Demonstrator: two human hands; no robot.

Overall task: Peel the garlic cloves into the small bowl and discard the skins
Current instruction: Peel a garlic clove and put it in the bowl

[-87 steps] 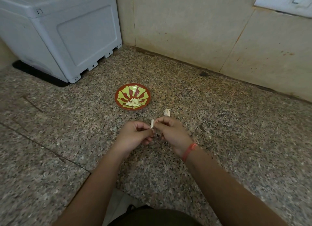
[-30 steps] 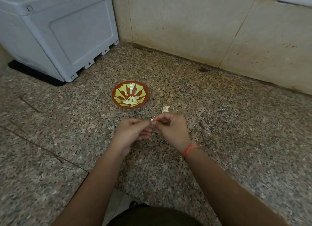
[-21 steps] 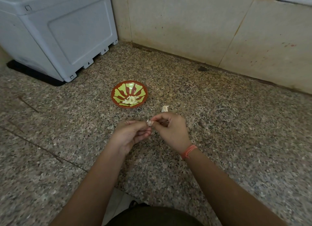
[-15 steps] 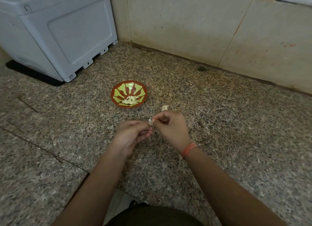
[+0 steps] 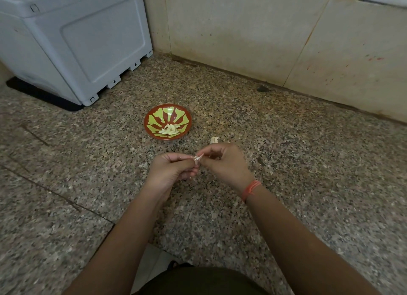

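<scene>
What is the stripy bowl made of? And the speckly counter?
Bowl: maybe glazed ceramic or hard plastic; its painted red-and-green inside looks smooth and slightly shiny. Counter: likely polished stone such as granite, speckled grey, black and tan all over.

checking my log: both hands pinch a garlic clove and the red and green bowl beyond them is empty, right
Not empty: the head view shows peeled garlic cloves lying in the red and green bowl. The left hand and right hand do pinch a garlic clove.
</scene>
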